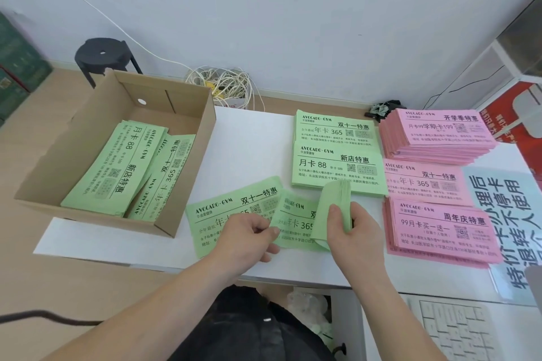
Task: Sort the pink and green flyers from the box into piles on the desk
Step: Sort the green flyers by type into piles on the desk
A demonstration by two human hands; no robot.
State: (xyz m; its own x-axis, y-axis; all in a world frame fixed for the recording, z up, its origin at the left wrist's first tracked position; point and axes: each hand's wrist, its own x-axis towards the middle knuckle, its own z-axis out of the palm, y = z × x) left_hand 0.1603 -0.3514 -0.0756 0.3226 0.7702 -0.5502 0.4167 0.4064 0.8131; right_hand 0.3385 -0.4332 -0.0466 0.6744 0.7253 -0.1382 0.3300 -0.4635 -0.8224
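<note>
An open cardboard box (pixel 73 152) at the desk's left holds green flyers (pixel 117 167). My right hand (pixel 349 226) grips a bent-up stack of green flyers (pixel 337 199) near the desk's front. My left hand (pixel 246 234) pinches the edge of a green flyer (pixel 296 223) from that stack, resting on another loose green flyer (pixel 231 208). Behind them lie two green piles (pixel 334 129) (pixel 337 167). To the right are three pink piles (pixel 437 132) (pixel 422 182) (pixel 440 226).
A white desk (pixel 252 143) carries everything. A printed blue sheet (pixel 507 214) and a white keyboard (pixel 457 328) lie at the right. On the floor behind stand a black stool (pixel 102 56) and a tangle of white cables (pixel 225 85). A red sign (pixel 510 108) leans at far right.
</note>
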